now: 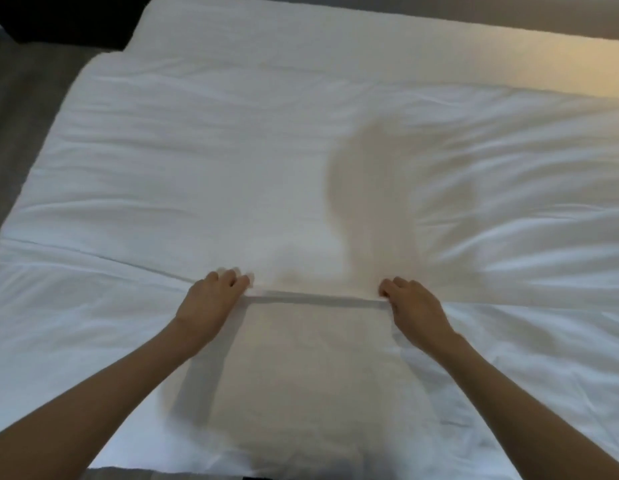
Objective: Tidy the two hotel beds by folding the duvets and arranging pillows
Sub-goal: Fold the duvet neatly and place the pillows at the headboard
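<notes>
Pinching the white duvet (301, 174) by its folded edge, lower centre of the frame, left hand (211, 296) and right hand (413, 301) each have a curled grip on cloth. Spread across the bed (336, 39), it looks soft, light, floppy; best held along that edge.

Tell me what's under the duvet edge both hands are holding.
Under the duvet edge gripped by the left hand and right hand, a white bedding layer runs toward the camera. Whatever lies beneath the rest of the duvet is covered.
</notes>
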Demonstrator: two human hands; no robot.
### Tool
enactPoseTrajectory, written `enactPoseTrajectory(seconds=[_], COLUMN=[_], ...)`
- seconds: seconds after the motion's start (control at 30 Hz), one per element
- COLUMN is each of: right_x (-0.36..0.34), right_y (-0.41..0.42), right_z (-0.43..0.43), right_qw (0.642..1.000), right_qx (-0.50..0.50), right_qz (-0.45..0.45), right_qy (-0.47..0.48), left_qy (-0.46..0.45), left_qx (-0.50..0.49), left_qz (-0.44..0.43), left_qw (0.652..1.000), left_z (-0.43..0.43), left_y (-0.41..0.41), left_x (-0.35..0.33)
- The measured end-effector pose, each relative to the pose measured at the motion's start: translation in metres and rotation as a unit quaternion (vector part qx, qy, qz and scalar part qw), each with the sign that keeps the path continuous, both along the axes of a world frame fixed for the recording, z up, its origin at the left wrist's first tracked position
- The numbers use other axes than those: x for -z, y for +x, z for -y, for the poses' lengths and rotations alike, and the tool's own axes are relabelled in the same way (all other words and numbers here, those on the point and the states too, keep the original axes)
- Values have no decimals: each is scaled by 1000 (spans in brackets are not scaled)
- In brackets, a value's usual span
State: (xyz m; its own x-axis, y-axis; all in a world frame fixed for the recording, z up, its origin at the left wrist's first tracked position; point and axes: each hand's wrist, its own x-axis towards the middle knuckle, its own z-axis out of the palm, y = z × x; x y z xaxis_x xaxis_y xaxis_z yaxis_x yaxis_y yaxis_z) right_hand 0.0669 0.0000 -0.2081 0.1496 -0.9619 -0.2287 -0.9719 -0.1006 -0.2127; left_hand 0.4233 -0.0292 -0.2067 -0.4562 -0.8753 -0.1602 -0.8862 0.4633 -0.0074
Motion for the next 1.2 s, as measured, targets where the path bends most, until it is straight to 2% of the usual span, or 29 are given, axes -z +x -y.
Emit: enactPoseTrajectory(seconds=[0.07,0.2,0.23,0.27,0.37,0.43,0.5,0.57,0.67,0.73,0.83,1.0,1.13,1.2], right_x=[12,-3,-10,-16,-26,-24,-19,-8,15,30,37,21,-15,-35], right_y=[4,16,20,23,30,34,40,41,31,24,23,17,17,22], right_z=[-6,11,13,13,21,37,56,72,74,64,55,35,7,-12], right_qw=[999,980,978,981,986,989,993,993,982,977,974,968,948,959], right_qx=[33,69,79,89,98,97,102,107,143,152,147,87,71,63], right_qz=[-10,56,87,113,124,101,57,29,10,-9,-20,-35,-5,-6], right_qy=[34,177,173,131,-51,-53,9,50,120,151,171,231,310,277], left_qy=[52,103,93,74,14,5,22,61,130,118,77,126,236,274], left_qx=[-39,-102,-93,-85,-74,-87,-95,-105,-187,-204,-174,-164,-150,-130], left_qz=[-10,-14,-37,-69,-138,-186,-201,-168,-103,-67,-41,17,29,44], left_qw=[998,989,991,991,988,979,975,978,968,970,981,978,960,952], left_z=[-9,-7,-5,-3,16,34,55,76,89,74,47,43,38,20], left_y=[-5,-15,-16,-16,-25,-46,-71,-90,-98,-93,-82,-78,-78,-75], left_x=[9,1,-3,-8,-13,-19,-22,-16,16,41,57,35,-11,-33])
